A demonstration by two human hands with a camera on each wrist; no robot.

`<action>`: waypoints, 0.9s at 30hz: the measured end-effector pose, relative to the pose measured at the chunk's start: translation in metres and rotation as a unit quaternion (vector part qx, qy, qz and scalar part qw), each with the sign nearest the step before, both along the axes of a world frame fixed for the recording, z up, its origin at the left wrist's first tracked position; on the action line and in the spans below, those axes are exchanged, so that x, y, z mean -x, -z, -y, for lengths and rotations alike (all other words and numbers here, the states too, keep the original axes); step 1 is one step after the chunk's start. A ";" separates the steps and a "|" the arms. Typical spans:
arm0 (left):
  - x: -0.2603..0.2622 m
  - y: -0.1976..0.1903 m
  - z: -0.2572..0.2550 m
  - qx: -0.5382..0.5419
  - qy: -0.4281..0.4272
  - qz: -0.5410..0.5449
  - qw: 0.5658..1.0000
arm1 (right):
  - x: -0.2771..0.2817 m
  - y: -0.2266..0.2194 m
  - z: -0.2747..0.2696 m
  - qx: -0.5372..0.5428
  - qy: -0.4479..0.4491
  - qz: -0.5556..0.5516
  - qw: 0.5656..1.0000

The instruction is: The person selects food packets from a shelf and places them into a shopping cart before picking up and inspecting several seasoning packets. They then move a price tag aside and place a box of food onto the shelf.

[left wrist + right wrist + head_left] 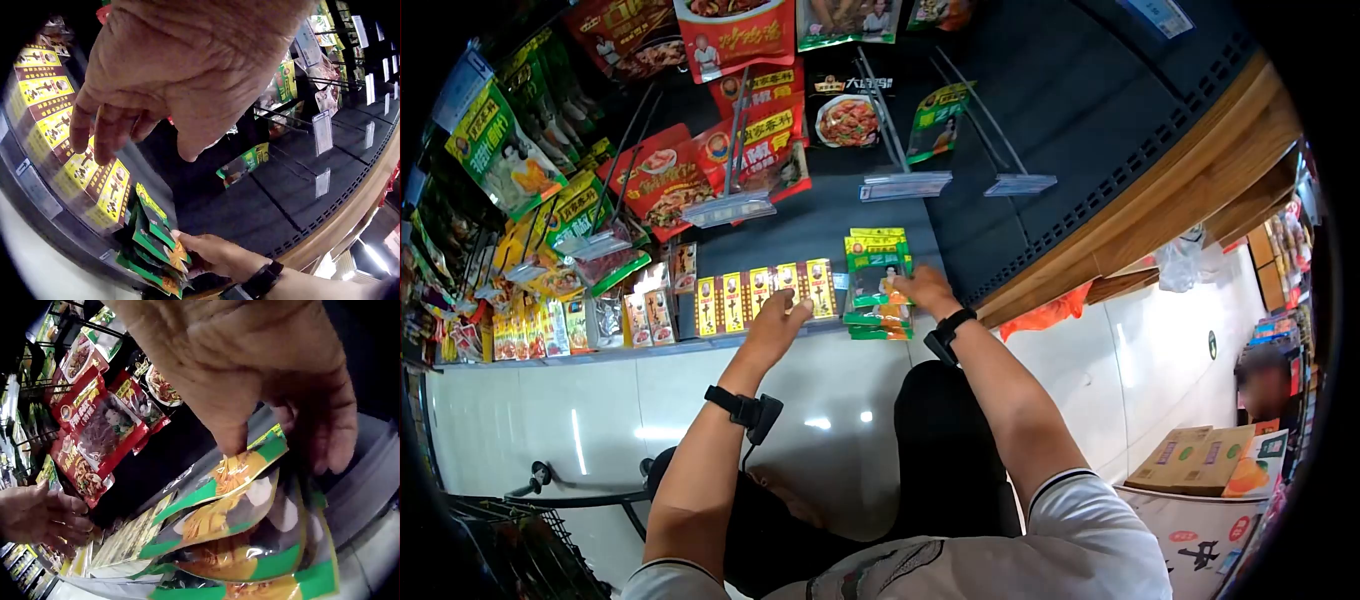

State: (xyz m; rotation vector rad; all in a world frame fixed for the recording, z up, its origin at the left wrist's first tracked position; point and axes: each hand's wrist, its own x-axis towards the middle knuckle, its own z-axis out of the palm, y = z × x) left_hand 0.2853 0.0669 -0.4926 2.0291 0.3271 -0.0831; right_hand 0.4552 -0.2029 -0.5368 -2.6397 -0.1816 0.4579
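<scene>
At the dark pegboard display [1040, 110], the green packets [877, 285] stand upright on the bottom ledge, directly under my right hand [922, 290], which grips their tops. My left hand [778, 322], fingers loosely bent, touches the yellow packets [762, 292] just left.

**Two hands at the bottom shelf**

The left hand [181, 69] fills the top of the left wrist view, its fingers [109, 134] curled down and touching the row of yellow packets [69, 144] that stand along the shelf edge [44, 200]. Just beside that row, the right hand [219, 256], a black wrist strap [262, 281] behind it, pinches a stack of green packets [156, 240]. Behind, one green packet [244, 164] hangs on a peg against the dark back panel [275, 206].
</scene>
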 end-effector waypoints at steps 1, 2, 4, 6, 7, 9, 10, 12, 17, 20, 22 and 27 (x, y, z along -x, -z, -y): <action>0.000 -0.002 0.003 -0.004 -0.002 0.008 1.000 | 0.003 -0.006 0.000 0.017 0.006 -0.027 0.999; -0.002 -0.005 0.004 0.000 0.002 0.003 1.000 | 0.002 -0.008 0.002 0.012 0.000 -0.032 0.999; -0.005 -0.013 0.009 0.007 0.010 -0.011 1.000 | 0.001 -0.009 0.006 0.002 -0.012 -0.045 0.999; -0.005 -0.023 0.017 -0.004 0.015 -0.012 1.000 | -0.004 0.001 0.011 -0.070 0.030 -0.123 0.989; -0.003 -0.027 0.019 -0.012 0.018 -0.012 1.000 | -0.003 0.006 0.012 -0.108 0.051 -0.161 0.980; 0.001 -0.036 0.022 -0.014 0.011 -0.022 1.000 | -0.004 0.012 0.015 -0.140 0.066 -0.183 0.971; 0.005 -0.037 0.023 -0.010 0.003 -0.020 1.000 | -0.006 0.015 0.016 -0.157 0.073 -0.194 0.966; 0.007 -0.040 0.021 -0.019 -0.009 -0.018 1.000 | -0.010 0.024 0.016 -0.192 0.106 -0.220 0.950; 0.015 -0.052 0.031 -0.005 -0.024 0.016 1.000 | -0.008 0.021 0.027 -0.371 0.144 -0.235 0.887; 0.017 -0.074 0.041 0.022 -0.028 0.003 0.999 | -0.003 0.003 0.041 -0.443 0.141 -0.263 0.845; 0.017 -0.075 0.045 0.029 -0.032 0.027 0.999 | 0.003 -0.015 0.050 -0.460 0.120 -0.249 0.844; 0.009 -0.115 0.073 0.052 0.007 0.032 0.998 | 0.014 -0.035 0.077 -0.463 0.047 -0.185 0.866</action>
